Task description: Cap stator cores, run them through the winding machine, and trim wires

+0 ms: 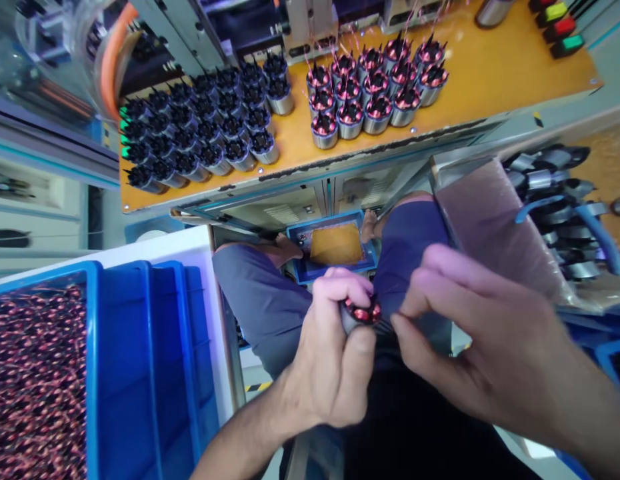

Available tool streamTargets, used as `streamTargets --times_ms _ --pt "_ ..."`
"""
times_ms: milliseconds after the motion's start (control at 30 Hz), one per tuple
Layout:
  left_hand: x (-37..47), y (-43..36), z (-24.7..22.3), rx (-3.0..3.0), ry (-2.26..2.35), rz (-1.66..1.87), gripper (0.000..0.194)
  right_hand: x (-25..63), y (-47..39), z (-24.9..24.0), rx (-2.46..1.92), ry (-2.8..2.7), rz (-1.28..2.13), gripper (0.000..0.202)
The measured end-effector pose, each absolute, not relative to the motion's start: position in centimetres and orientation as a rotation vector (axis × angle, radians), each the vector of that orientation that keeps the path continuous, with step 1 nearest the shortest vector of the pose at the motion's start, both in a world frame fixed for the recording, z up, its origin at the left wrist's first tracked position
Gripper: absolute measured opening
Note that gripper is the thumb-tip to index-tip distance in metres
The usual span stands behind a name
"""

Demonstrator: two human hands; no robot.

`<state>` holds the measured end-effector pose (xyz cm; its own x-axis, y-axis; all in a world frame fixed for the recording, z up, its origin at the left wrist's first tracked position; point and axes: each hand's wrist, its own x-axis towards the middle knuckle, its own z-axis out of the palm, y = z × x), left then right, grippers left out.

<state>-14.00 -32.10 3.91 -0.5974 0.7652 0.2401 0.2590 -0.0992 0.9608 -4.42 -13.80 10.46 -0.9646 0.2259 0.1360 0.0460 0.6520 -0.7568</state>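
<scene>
My left hand (326, 363) is closed around a wound motor stator (361, 313) above my lap. The stator's copper coils and black top face up and to the right, and part of its silvery side shows; fingers cover the rest. Just right of it, my right hand (483, 333) is in a pinch, thumb against forefinger, apart from the stator's body. Whatever those fingertips hold, perhaps a thin wire, is too small to make out.
Copper-wound stators (377, 83) stand in rows on the orange bench (490, 73), beside rows of black-topped ones (205, 127). A blue bin (123, 373) at left holds many coiled parts. Metal parts (555, 193) lie in a box at right. A blue tray (303, 270) sits between the feet.
</scene>
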Motion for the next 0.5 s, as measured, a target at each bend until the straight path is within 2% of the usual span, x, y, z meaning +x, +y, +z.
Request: streamTargets --times_ms 133,200,333,400,500 --pt "-14.9 -32.6 5.0 1.015 1.834 1.684 0.015 -2.4 -12.0 8.4 -0.466 -2.543 1.661 0.018" --pt "-16.6 -32.2 5.9 1.063 1.915 1.646 0.020 -0.7 -10.7 6.8 -0.692 -2.426 1.664 0.016" --pt "-21.0 -28.4 8.2 1.378 2.096 1.667 0.031 1.4 -9.2 4.1 -0.989 -2.287 1.708 0.030" --pt "-22.9 -24.7 9.1 1.609 2.171 1.514 0.024 1.2 -9.8 3.1 -0.990 -2.300 1.810 0.032" --pt "-25.1 -18.3 9.3 1.926 2.379 1.158 0.012 0.2 -12.0 1.9 -0.913 -2.340 1.936 0.022"
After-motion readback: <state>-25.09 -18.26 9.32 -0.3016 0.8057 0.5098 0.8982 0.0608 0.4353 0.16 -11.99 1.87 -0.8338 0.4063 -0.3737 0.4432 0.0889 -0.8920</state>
